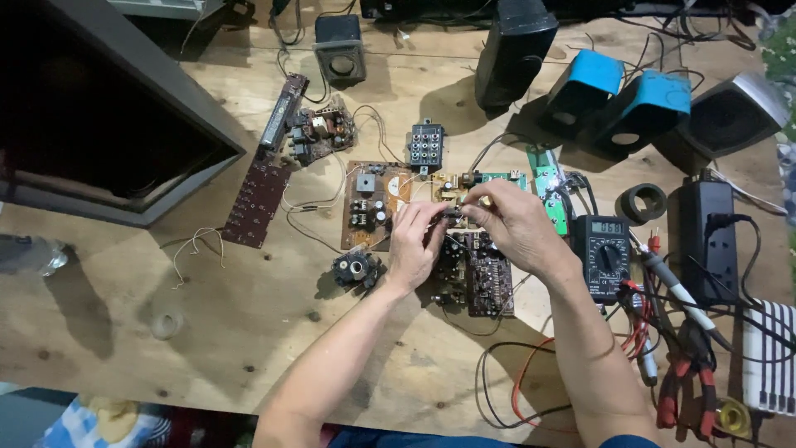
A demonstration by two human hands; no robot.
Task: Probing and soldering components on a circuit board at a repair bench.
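Both hands meet over dark circuit board [485, 278] at table centre. Left hand [412, 241] & right hand [514, 226] each pinch a small dark component [453, 217] btwn fingertips, just above board. Brown board [369, 205] lies left; multimeter [603, 253] right, near side.

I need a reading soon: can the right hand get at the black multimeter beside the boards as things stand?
Probably yes. The black multimeter lies face up just right of the right hand, with nothing over it, though that hand's grip, like the left hand's, is busy on a small part over the brown circuit boards.
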